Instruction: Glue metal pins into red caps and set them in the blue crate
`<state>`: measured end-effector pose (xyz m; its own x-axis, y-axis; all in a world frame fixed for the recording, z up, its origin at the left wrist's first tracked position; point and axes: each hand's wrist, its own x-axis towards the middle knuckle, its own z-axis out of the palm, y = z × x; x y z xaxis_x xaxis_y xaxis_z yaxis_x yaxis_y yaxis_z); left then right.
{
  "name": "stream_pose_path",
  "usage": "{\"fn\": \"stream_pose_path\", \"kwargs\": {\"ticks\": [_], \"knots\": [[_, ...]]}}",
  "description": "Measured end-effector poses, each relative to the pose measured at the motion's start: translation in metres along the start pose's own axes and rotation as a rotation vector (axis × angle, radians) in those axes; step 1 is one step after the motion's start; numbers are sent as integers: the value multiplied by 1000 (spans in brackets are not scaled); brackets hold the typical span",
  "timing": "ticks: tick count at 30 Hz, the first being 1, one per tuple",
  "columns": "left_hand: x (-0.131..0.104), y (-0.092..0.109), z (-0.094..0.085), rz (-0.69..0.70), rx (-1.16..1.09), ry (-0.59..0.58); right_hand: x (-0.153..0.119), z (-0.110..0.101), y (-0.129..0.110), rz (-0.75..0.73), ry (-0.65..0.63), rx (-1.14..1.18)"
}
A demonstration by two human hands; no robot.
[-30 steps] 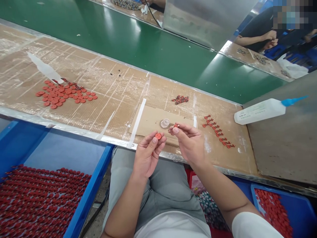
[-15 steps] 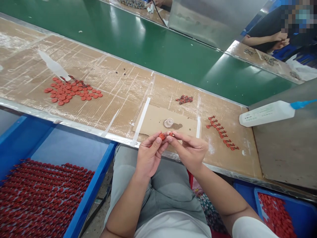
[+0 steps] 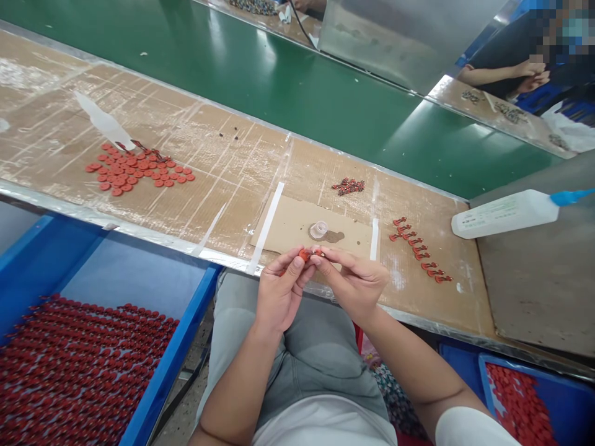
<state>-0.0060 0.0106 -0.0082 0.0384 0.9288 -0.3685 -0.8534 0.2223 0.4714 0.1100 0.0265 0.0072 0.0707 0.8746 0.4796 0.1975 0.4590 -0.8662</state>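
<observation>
Over the table's front edge, my left hand (image 3: 280, 290) pinches a small red disc (image 3: 304, 254) between thumb and fingertips. My right hand (image 3: 356, 279) is closed on a small red-and-dark piece (image 3: 318, 253), its fingertips meeting the left hand's. Whether the two pieces are joined cannot be made out. Just beyond my hands, a small clear cup (image 3: 319, 230) stands on a cardboard sheet (image 3: 290, 220) beside a brown stain. Behind it is a little heap of red-and-dark pieces (image 3: 348, 186). Assembled red pieces (image 3: 421, 251) lie in a row to the right.
Loose red discs (image 3: 125, 168) and a white strip (image 3: 103, 119) lie at left. A white bottle with a blue tip (image 3: 506, 214) lies at right against a metal box. Blue trays with red pieces (image 3: 83, 371) flank my legs. Across the green belt (image 3: 223, 68) is a co-worker's hand (image 3: 532, 77).
The view has shifted very slightly. Both hands keep nearly the same pinch on the small pieces, and the things on the table have not moved.
</observation>
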Motion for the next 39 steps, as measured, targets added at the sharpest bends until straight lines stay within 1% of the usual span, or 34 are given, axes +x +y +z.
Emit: {"fn": "stream_pose_path", "kwargs": {"ticks": [12,18,25,32,39], "knots": [[1,0,-1,18,-15,-13,2,2,2,-87,-31,-61],[1,0,-1,37,-5,-5,1,3,3,-104,-38,-35],[1,0,-2,38,-10,5,1,2,4,-82,-47,-19],[1,-2,-3,50,6,7,1,3,3,-17,-22,-5],[1,-3,-2,55,7,18,3,3,2,-4,-29,23]]}}
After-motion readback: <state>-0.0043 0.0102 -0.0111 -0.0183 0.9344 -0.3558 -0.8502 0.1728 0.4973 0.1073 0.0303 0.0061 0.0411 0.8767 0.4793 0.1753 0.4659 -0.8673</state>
